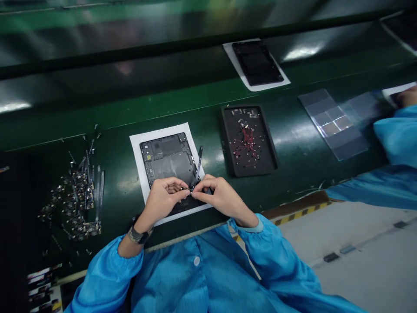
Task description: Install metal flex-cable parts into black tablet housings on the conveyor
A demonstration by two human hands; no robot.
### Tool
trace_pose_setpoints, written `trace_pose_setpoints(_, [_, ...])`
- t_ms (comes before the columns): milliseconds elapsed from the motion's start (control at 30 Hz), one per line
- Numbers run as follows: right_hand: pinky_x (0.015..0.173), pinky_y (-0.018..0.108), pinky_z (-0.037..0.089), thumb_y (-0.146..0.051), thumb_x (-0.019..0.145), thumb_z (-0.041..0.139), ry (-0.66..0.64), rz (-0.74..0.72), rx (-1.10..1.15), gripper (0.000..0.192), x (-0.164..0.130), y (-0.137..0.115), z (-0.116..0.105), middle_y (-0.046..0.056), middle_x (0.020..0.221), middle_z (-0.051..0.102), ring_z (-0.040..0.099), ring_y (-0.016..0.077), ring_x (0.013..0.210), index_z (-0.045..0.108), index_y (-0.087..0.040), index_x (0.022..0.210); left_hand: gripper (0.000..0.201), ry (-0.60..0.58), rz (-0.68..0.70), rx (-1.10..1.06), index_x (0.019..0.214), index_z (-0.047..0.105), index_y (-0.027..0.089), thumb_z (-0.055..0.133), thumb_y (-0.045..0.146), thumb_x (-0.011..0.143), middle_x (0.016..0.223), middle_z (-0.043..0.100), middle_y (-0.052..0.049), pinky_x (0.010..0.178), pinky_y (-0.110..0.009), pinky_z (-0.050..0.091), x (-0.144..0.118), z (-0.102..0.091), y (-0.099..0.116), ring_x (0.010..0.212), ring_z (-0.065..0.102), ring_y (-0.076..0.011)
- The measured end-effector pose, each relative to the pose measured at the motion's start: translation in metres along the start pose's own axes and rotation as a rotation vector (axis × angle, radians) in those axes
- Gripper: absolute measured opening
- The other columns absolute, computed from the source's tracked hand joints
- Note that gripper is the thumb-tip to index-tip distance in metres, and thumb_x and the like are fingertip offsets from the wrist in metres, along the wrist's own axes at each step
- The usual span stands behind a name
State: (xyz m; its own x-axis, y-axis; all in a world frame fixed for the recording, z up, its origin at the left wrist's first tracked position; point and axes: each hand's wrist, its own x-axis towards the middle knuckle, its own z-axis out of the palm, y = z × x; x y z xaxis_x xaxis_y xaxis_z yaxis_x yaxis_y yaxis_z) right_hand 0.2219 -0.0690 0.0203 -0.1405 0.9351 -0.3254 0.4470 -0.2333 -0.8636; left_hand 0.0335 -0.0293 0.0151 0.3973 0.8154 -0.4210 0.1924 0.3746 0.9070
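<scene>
Over the lower part of an opened tablet (172, 158), my two hands come together on a small circuit board (186, 189) with a dark flat ribbon cable (198, 164) standing up from it. My left hand (164, 198) pinches the board's left end between thumb and fingertips. From the other side, my right hand (221, 195) pinches its right end near the foot of the cable. The fingers hide most of the board. Under the tablet lies a white sheet (137, 152).
Many similar boards with ribbon cables (86, 191) are heaped at left. To the right, a black tray (226, 143) holds red-wired parts (248, 141) and small metallic pieces. Behind it lies another tablet (257, 63). Clear plastic sheets (332, 124) lie near a co-worker's blue sleeve (397, 134).
</scene>
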Motion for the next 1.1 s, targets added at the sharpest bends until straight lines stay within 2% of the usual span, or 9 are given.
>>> trace_pose_setpoints(233, [0.069, 0.029, 0.046, -0.028, 0.083, 0.072, 0.046, -0.060, 0.048, 0.011, -0.004, 0.009, 0.005, 0.003, 0.078, 0.063, 0.058, 0.0162, 0.075, 0.075, -0.020, 0.075, 0.015, -0.024, -0.033, -0.007, 0.074, 0.071, 0.012, 0.076, 0.023, 0.066, 0.055, 0.066, -0.002, 0.049, -0.021, 0.048, -0.001, 0.000, 0.004, 0.047, 0.058, -0.0109])
trace_pose_setpoints(467, [0.072, 0.033, 0.046, -0.033, 0.086, 0.071, 0.083, -0.169, 0.130, 0.018, -0.005, 0.016, 0.009, 0.004, 0.075, 0.066, 0.058, 0.0184, 0.078, 0.074, -0.020, 0.074, 0.017, -0.072, -0.100, -0.035, 0.073, 0.069, 0.011, 0.077, 0.024, 0.064, 0.052, 0.065, -0.002, 0.046, -0.020, 0.048, 0.001, -0.001, 0.007, 0.044, 0.057, -0.0105])
trace_pose_setpoints(767, [0.071, 0.032, 0.046, -0.038, 0.084, 0.072, 0.069, -0.111, 0.121, 0.022, -0.005, 0.013, 0.008, 0.004, 0.075, 0.063, 0.057, 0.0178, 0.077, 0.073, -0.020, 0.071, 0.016, -0.072, -0.098, -0.027, 0.072, 0.068, 0.012, 0.077, 0.024, 0.064, 0.051, 0.063, 0.000, 0.046, -0.020, 0.048, -0.001, 0.001, 0.006, 0.044, 0.056, -0.0101])
trace_pose_setpoints(900, [0.072, 0.032, 0.045, -0.034, 0.085, 0.071, 0.046, -0.123, 0.107, 0.020, -0.004, 0.013, 0.008, 0.003, 0.074, 0.064, 0.056, 0.0181, 0.078, 0.073, -0.020, 0.071, 0.017, -0.077, -0.103, -0.026, 0.071, 0.068, 0.012, 0.077, 0.024, 0.063, 0.050, 0.061, 0.000, 0.046, -0.021, 0.047, -0.001, 0.001, 0.006, 0.044, 0.055, -0.0102])
trace_pose_setpoints(1100, [0.075, 0.030, 0.042, -0.015, 0.083, 0.072, -0.050, -0.183, 0.055, 0.009, 0.000, 0.009, 0.003, 0.002, 0.076, 0.070, 0.055, 0.0180, 0.081, 0.073, -0.020, 0.075, 0.015, -0.104, -0.073, 0.020, 0.070, 0.067, 0.012, 0.076, 0.023, 0.065, 0.053, 0.063, 0.000, 0.045, -0.018, 0.042, -0.004, -0.001, 0.007, 0.044, 0.053, -0.0084])
